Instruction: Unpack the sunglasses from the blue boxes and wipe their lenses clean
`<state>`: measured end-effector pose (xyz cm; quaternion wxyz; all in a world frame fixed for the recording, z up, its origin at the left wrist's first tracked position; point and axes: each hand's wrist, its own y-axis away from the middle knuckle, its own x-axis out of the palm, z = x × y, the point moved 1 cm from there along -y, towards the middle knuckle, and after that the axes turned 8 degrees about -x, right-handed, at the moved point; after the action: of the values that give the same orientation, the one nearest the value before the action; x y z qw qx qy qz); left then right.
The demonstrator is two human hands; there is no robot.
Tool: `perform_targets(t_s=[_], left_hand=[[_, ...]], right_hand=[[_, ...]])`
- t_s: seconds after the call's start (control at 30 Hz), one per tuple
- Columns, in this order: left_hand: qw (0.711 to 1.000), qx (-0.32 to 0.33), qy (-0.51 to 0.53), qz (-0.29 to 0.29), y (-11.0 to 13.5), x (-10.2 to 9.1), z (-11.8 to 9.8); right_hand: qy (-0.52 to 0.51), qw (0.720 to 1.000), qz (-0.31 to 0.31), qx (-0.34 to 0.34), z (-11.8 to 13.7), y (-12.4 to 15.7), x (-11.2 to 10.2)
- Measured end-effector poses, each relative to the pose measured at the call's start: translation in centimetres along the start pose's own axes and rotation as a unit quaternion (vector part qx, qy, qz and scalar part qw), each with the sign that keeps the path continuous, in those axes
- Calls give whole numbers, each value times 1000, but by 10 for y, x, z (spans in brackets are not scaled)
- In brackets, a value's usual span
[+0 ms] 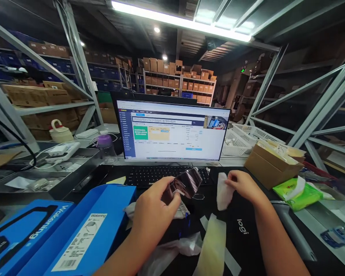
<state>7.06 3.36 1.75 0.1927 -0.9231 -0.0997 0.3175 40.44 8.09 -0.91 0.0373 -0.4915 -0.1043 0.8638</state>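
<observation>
The left hand (158, 201) has its thumb and fingers closed on the near end of a dark glossy piece (191, 182) (exactly what it is, I cannot tell), held tilted in front of the keyboard (149, 175). The right hand (244, 184) pinches the upper edge of a soft white wrapper (224, 193), which hangs just to the right of that piece, apart from it. Below and between the hands lie a pale yellow strip (212, 245) and crumpled translucent plastic (186, 245), on a black mat (248, 253) marked "logi". To the left is a blue box (115, 203) with a white "Wakening" label (79, 242). Beyond the right forearm are a green packet (297, 194) and an open cardboard box (270, 166). Behind the keyboard stands a lit monitor (172, 147), with a purple-lidded bottle (105, 147) near its left edge.
</observation>
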Motion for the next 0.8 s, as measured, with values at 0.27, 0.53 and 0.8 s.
perform_targets(t_s=[0.27,0.53,0.8], left_hand=[[1000,-12,9,3,2,-2,-2],[997,19,17,-69,6,4,-2],[994,65,36,-85,19,7,-6]], right_hand=[[-231,965,-122,-18,54,8,20],[-693,706,-3,-147,162,66,76],[-657,735,37,-165,140,64,58]])
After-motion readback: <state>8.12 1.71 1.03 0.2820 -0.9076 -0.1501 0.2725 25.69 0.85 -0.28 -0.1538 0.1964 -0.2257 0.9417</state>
